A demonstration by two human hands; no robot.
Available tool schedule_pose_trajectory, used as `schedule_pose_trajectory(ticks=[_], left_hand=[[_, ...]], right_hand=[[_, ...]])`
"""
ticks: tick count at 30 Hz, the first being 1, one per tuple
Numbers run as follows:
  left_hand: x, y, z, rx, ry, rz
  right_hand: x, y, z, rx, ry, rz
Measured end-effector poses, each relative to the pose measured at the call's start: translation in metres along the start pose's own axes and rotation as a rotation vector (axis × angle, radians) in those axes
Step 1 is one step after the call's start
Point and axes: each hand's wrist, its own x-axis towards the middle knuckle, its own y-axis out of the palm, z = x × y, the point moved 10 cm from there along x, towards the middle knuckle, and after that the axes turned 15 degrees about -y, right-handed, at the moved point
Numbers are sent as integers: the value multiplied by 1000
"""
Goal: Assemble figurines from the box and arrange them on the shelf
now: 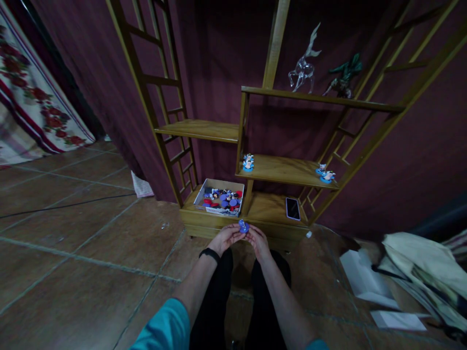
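Between my left hand (228, 236) and my right hand (257, 239) is a small purple figurine (243, 226), pinched by the fingers of both. The hands are in front of the shelf's low base, just below a shallow cardboard box (202, 195). Inside that box lie several small figurines and round bases (225, 199) in purple, red and black. On the middle shelf (282, 169), small figurines on blue bases (248, 164) stand at the left end. More blue-based figurines (326, 176) stand near its right end.
A phone (293, 208) lies on the bottom shelf. The top shelf bears a clear horse statue (304, 65) and a dark green statue (345, 78). On the floor at right are white boxes (368, 279) and a pale bag (425, 257). A black cable (69, 206) crosses the tiles at left.
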Motion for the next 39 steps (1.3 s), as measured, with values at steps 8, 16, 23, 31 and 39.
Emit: schedule_pose_trajectory(ticks=[8, 16, 23, 31, 39], left_hand=[[-4, 7, 2, 40, -29, 51], [-8, 0, 3, 116, -46, -71], [-6, 5, 9, 123, -104, -36], [-4, 3, 1, 59, -41, -53], [-5, 8, 3, 105, -13, 42]], right_hand=[[3, -5, -1, -23, -28, -42], [4, -5, 4, -32, -12, -26], [6, -4, 5, -19, -24, -11], [3, -2, -8, 46, 69, -13], [3, -6, -5, 5, 48, -50]])
